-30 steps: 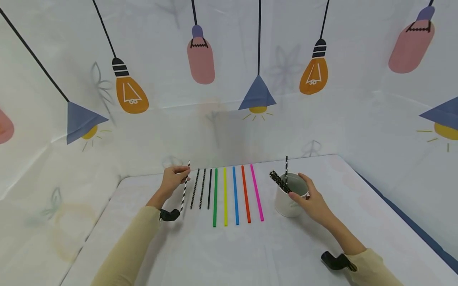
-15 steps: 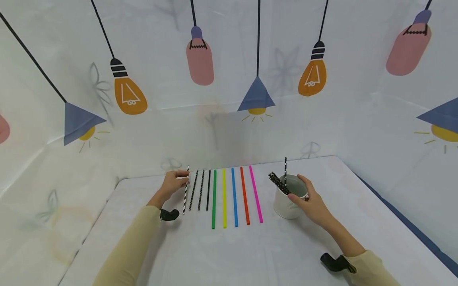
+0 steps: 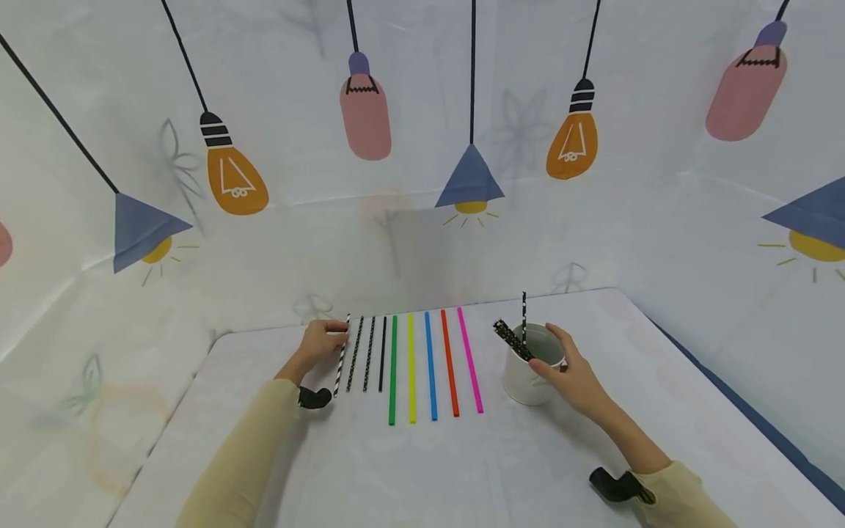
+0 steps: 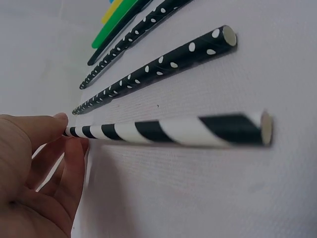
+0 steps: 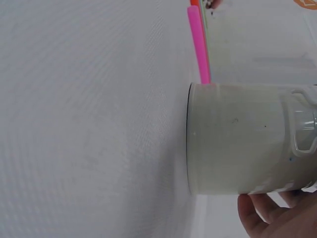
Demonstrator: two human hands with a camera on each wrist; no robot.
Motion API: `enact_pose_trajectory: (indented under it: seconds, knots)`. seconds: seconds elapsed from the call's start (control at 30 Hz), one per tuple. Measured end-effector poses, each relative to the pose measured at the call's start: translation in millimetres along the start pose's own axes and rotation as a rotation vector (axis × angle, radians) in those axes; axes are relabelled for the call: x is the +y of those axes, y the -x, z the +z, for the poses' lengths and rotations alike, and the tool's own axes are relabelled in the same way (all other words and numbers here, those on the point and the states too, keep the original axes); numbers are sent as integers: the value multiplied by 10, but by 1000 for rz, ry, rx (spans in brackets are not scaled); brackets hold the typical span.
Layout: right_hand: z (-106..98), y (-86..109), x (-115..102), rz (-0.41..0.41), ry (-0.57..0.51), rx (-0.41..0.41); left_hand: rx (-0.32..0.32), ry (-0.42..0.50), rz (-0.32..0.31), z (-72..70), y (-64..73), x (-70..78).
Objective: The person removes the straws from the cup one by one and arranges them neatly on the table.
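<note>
My left hand pinches a black-and-white striped paper straw near its far end, at the left end of a row of straws. Beside it lie two black straws with white dots, then a plain black straw. Green, yellow, blue, red and pink straws continue the row rightward. My right hand grips the rim of a white metal bucket. Several dark patterned straws lean inside it, and one dotted straw stands more upright.
The white-covered table meets a white backdrop printed with hanging lamps just behind the straws. A dark blue strip runs along the table's right edge. Black wrist mounts sit at both sleeves.
My left hand has lowered the striped straw toward the table beside the dotted ones, its far end dropping. The right hand keeps its hold on the bucket. The head view has shifted slightly.
</note>
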State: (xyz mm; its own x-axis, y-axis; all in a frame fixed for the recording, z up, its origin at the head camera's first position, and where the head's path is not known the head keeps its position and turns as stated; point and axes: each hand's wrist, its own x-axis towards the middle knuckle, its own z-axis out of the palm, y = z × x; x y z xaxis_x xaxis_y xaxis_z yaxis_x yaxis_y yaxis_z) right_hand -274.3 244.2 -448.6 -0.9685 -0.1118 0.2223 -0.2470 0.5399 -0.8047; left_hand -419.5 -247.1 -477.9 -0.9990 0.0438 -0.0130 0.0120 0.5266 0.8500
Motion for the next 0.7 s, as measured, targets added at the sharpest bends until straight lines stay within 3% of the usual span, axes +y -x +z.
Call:
enact_pose_trajectory:
  seconds: [0.7]
  knots:
    - [19, 4, 48, -1, 5, 21, 1, -84, -5, 67, -117, -18]
